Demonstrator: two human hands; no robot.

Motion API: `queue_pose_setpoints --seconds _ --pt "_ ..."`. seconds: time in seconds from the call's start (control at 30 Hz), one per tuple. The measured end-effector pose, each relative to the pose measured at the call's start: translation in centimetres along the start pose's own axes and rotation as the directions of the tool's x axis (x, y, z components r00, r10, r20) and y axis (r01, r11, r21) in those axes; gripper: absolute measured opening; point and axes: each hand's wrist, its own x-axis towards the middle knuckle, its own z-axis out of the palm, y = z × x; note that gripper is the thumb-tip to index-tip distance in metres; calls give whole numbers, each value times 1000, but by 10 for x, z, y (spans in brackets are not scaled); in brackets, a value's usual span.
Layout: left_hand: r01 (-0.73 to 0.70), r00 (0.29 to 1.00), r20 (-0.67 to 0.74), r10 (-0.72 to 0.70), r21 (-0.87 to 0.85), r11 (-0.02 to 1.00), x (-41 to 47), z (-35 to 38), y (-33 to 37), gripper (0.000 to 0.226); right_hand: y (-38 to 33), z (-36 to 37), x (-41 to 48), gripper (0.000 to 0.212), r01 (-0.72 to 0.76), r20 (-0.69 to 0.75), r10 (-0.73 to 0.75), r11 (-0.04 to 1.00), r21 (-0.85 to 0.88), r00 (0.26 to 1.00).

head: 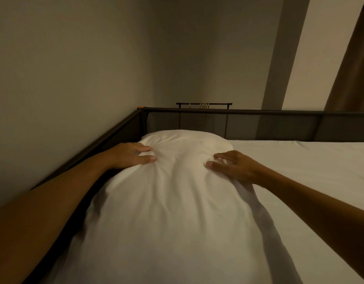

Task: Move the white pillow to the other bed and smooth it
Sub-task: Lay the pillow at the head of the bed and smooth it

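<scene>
The pillow is lying lengthwise on the bed, along the left side just beside the dark rail, with its far end near the head corner. Both hands are laid on its far part: the left hand and the right hand each have the fingers curled into the cover, so cloth is pinched and gathered between them, not merely pressed.

The step in hand is judged to be the smoothing. It is best done by flattening the palms and drawing them outward from the middle toward the edges, so that the gathered folds are spread rather than bunched.

The pillow is seen as white, plump and soft, with creases radiating from both grips.
</scene>
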Motion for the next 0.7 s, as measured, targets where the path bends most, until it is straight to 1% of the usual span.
queue_pose_setpoints --seconds 0.07,0.13,0.2,0.27,0.4,0.43,0.53,0.57,0.7 --pt "43 999 -35 -38 140 989 6 -3 8 89 -5 -5 12 102 -10 -34 6 993 -121 999" --pt "56 994 -103 -39 172 983 13 -5 18 84 -11 -7 25 104 -13 -94 -6 979 -202 996" --pt "27 991 -137 -1 188 982 21 -4 31 76 -20 -8 37 93 34 -132 -72 962 -271 989" --pt "4 992 -125 28 254 967 28 2 47 65 -30 -6 48 84 67 -151 -119 948 -310 981" --pt "-67 994 -57 95 374 925 30 20 81 56 -47 8 62 68 78 -143 -121 958 -276 982" --pt "-82 994 -41 105 376 923 30 24 85 55 -50 12 63 66 83 -136 -122 962 -262 983" --pt "-77 996 -16 85 290 954 38 35 80 56 -56 23 64 60 84 -119 -116 966 -243 986" --pt "-73 997 -8 79 284 956 40 38 77 56 -55 27 65 59 82 -111 -112 966 -244 988" --pt "-67 997 -13 73 263 962 41 44 65 55 -46 35 68 62 63 -79 -83 971 -230 993"
